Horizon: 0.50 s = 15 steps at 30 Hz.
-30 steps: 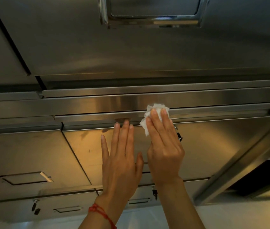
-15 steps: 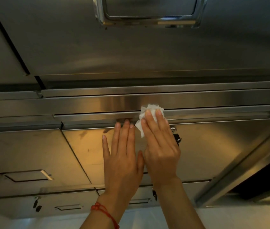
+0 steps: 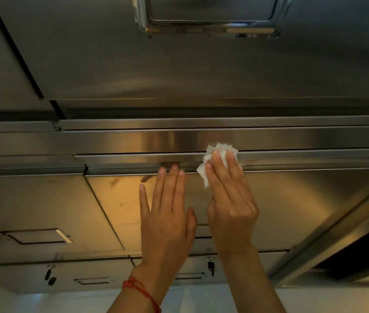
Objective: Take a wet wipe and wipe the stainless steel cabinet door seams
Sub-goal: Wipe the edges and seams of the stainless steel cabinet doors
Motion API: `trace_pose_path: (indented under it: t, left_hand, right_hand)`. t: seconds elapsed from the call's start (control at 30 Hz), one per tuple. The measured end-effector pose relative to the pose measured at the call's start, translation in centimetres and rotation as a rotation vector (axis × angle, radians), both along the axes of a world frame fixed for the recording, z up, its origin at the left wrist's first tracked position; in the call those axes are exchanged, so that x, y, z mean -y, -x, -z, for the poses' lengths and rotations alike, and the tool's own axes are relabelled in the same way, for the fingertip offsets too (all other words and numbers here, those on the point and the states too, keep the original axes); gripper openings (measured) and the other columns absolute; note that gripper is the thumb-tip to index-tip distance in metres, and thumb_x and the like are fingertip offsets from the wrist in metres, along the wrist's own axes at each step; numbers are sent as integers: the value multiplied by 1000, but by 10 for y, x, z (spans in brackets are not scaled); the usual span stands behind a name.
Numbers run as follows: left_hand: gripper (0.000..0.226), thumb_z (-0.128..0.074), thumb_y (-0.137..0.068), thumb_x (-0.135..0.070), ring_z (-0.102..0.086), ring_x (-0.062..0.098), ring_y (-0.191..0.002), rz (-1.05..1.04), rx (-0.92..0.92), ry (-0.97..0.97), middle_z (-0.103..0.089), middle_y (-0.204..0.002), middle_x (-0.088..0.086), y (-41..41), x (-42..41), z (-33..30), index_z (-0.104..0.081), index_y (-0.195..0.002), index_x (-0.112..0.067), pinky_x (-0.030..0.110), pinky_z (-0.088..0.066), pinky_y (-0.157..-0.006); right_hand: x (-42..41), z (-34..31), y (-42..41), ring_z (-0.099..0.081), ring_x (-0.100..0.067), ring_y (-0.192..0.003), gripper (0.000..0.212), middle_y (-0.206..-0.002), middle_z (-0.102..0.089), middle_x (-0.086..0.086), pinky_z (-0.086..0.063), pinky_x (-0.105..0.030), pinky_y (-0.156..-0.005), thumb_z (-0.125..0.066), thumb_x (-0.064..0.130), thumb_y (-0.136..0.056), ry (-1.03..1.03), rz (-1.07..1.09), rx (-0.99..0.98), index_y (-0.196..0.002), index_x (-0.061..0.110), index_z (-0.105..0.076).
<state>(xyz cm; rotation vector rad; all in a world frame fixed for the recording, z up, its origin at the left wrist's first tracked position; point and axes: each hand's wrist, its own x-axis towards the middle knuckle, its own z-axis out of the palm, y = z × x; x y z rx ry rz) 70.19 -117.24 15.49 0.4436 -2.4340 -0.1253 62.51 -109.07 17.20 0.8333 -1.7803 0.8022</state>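
1. Right hand [image 3: 231,206]: fingers extended and nearly straight, pressing the crumpled white wet wipe [image 3: 218,154] flat against the metal. The wipe is trapped under the fingertips, not pinched.
2. Left hand [image 3: 167,222]: flat and spread, holding nothing. The palm rests on the brushed stainless steel cabinet door [image 3: 115,199], with the fingertips at the door's upper edge, just beside the right hand.
3. Wipe location: bunched over the horizontal seam [image 3: 133,153] above the door's top rail, with part of it protruding past the fingertips and a loose corner hanging to the left.
4. Handling judgement: the wipe is light, soft and limp, and probably slides easily on smooth steel. It will fold or roll unless held down with several fingertips close to its leading edge.
5. Surroundings: a recessed rectangular pull handle [image 3: 37,236] sits on the neighbouring door to the left. A thin red cord bracelet [image 3: 141,290] circles the left wrist.
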Motion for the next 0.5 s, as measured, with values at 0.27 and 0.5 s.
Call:
trace_pose_path:
  t: [0.27, 0.5]
  left_hand:
    - [61, -38, -86, -28, -14, 23, -141, 21, -15, 8, -23, -150, 8, 1, 2, 3, -26, -142, -7, 54, -14, -111]
    - [62, -40, -85, -29, -13, 22, -141, 3, -10, 4, -24, -150, 9, 1, 1, 2, -28, -142, -6, 51, -10, -111]
  right_hand:
    - [3, 3, -1, -52, -35, -119, 24, -119, -61, -18, -45, -43, -99, -60, 2, -88, 72, 45, 63, -111, -4, -65]
    - [2, 1, 0, -54, -32, -118, 22, -121, -61, -13, -44, -42, -100, -58, 7, -91, -20, -5, -15, -110, 0, -66]
